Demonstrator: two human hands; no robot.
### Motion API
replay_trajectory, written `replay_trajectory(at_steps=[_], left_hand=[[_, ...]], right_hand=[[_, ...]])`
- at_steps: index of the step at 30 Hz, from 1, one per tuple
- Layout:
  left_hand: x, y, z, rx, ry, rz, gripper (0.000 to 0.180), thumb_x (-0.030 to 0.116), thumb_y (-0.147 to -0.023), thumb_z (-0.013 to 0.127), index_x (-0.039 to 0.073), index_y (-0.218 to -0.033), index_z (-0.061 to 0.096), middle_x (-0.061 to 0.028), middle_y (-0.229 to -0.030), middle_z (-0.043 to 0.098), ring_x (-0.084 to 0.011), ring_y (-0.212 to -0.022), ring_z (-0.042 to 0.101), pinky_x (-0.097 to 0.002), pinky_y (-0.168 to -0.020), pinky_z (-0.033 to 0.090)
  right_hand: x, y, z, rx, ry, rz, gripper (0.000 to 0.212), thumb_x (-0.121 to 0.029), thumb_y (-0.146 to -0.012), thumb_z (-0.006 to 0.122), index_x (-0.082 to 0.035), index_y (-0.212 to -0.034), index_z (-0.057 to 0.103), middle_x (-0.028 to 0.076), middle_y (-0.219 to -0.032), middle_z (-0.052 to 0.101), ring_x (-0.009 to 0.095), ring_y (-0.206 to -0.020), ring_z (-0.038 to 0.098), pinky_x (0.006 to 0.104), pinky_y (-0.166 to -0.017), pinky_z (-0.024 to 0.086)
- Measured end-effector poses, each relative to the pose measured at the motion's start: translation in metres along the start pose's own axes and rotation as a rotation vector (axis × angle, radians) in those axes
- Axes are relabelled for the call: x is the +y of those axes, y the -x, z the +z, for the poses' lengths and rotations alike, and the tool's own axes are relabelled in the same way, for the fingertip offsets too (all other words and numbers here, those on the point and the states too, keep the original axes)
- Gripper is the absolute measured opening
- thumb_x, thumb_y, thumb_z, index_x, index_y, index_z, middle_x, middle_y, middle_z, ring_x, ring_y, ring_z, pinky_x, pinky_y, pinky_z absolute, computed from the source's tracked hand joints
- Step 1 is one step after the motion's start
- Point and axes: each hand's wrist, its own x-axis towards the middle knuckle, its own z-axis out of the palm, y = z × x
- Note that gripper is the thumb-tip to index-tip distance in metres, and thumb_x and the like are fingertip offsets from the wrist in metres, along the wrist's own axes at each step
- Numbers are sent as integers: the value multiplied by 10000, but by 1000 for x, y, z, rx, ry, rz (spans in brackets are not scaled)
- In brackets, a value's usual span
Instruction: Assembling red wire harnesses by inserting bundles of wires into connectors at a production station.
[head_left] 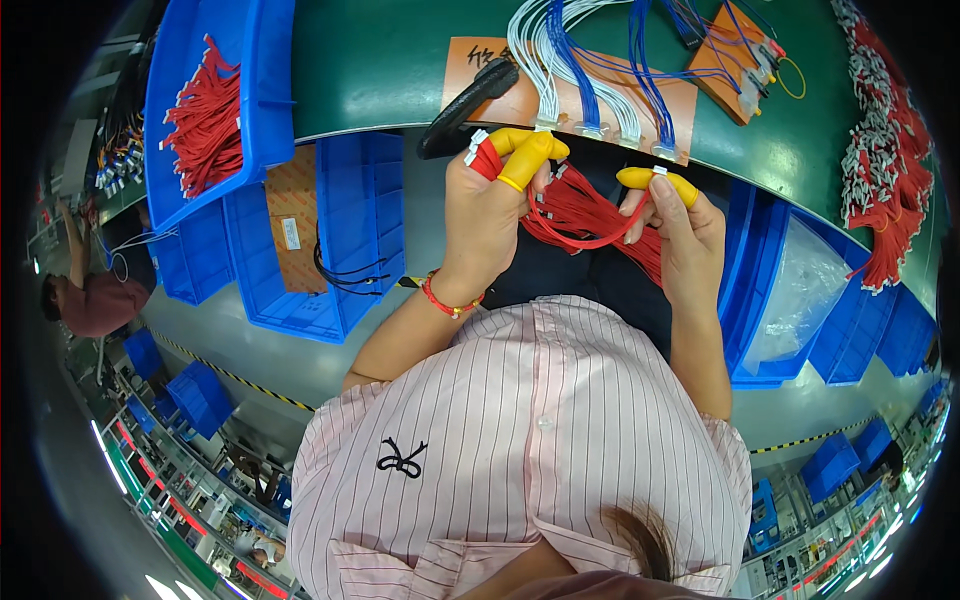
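A: Where should I grip a red cable (585, 245) like this one?

B: By its connector, I'd say. The right hand (690, 235) pinches the small white connector (660, 171) between thumb and a covered finger; pulling on the wire could strain the joint.

A: And the left hand (485, 210)?

B: It's closed on red wire, the yellow finger covers (535, 155) pressed together. Exactly what sits inside the fist, I can't tell.

A: How tight should the cable be?

B: Leave it slack, as now, and clear of the bundle of red cables (575, 205) underneath, or it may snag.

A: Where does it hang?

B: Between the hands, just short of the near edge of the green worktop (370, 80).

A: How does it look?

B: Bright red, thin, smooth, sagging in an open curve, with no kink that I can see.
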Motion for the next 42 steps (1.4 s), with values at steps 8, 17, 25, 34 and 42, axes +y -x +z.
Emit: replay_trajectory(at_steps=[8, 17, 25, 34, 42], left_hand=[[-5, 1, 3, -27, 243, -34, 223, 116, -968, 525, -67, -1026, 637, -25, -728, 589, -5, -473, 312, -186, -438, 225], [12, -1, -24, -190, 95, -176, 346, 172, -1004, 442, -115, -1140, 577, -136, -896, 662, 2, -438, 250, -178, -391, 181], [6, 12, -30, -215, 28, -179, 342, 179, -1007, 443, -110, -1123, 582, -146, -916, 667, 3, -449, 268, -177, -399, 196], [4, 5, -21, -217, 78, -149, 350, 184, -1015, 408, -104, -1131, 568, -137, -901, 663, -3, -445, 263, -179, -399, 189], [12, -11, -8, -234, 113, -198, 334, 235, -1011, 461, -41, -981, 646, -57, -753, 644, 1, -428, 248, -196, -395, 170]], right_hand=[[-4, -3, 4, 86, 49, -30, 307, -191, -1001, 513, 79, -1035, 655, 107, -788, 658, 107, -580, 569, 230, -580, 472], [-7, -6, 6, 98, -120, 48, 300, -222, -981, 547, 54, -984, 664, 102, -755, 652, 93, -539, 537, 229, -522, 448], [-9, -6, 8, 131, -145, 59, 287, -204, -979, 539, 58, -984, 657, 92, -731, 651, 88, -523, 517, 210, -523, 422], [-3, -6, 8, 94, -358, 120, 298, -218, -989, 516, 45, -1051, 642, 85, -803, 657, 92, -633, 549, 233, -635, 447], [-5, 8, 0, 87, 77, 40, 363, -260, -1001, 500, 60, -1106, 637, 65, -872, 661, 81, -750, 560, 243, -747, 453]])
